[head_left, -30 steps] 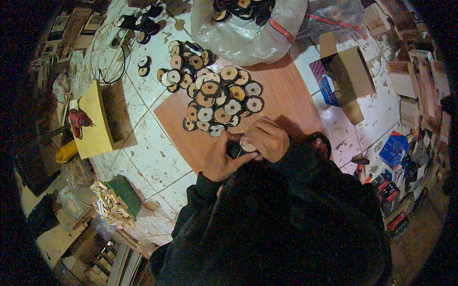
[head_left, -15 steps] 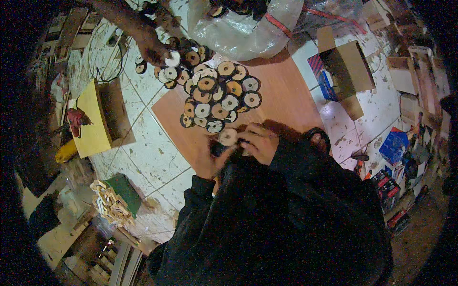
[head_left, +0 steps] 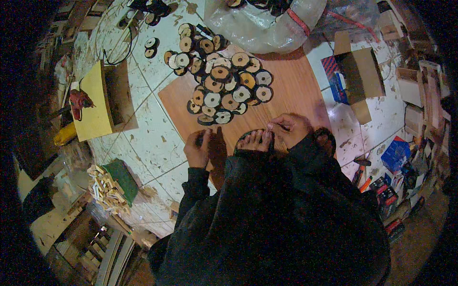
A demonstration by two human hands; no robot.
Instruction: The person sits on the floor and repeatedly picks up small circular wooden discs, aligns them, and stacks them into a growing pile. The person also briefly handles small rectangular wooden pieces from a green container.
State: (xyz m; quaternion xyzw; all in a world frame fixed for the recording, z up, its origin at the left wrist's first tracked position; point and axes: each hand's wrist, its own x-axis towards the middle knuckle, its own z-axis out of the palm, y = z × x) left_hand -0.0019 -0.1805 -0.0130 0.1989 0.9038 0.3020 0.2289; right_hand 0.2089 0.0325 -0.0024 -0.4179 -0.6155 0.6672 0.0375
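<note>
My left hand point(head_left: 196, 148) hovers by the near left edge of a wood-grain board point(head_left: 291, 90), thumb and fingers apart and nothing seen in it. Over the board's near side, beside my bare toes point(head_left: 255, 140), my right hand point(head_left: 292, 131) has its fingers curled in with thumb and fingertip pinched. Whatever lies in that pinch, if anything, is too small to make out. Beyond both hands is a heap of round wood slices point(head_left: 230, 101) with dark bark rims, many with a centre hole. More slices point(head_left: 186, 44) spread past the board's far left corner onto the tiles.
A clear plastic sack point(head_left: 267, 38) stands at the far side. On the right are an open cardboard box point(head_left: 365, 78), a hammer point(head_left: 361, 163) and small boxes. To the left are a yellow-sided box point(head_left: 93, 105) with a red tool point(head_left: 80, 102), and a green container point(head_left: 121, 181) beside wood sticks point(head_left: 106, 190).
The wood slice held between both hands is out of them, and the hands have moved apart. Another person's hand at the far left has left the view. The view has shifted slightly.
</note>
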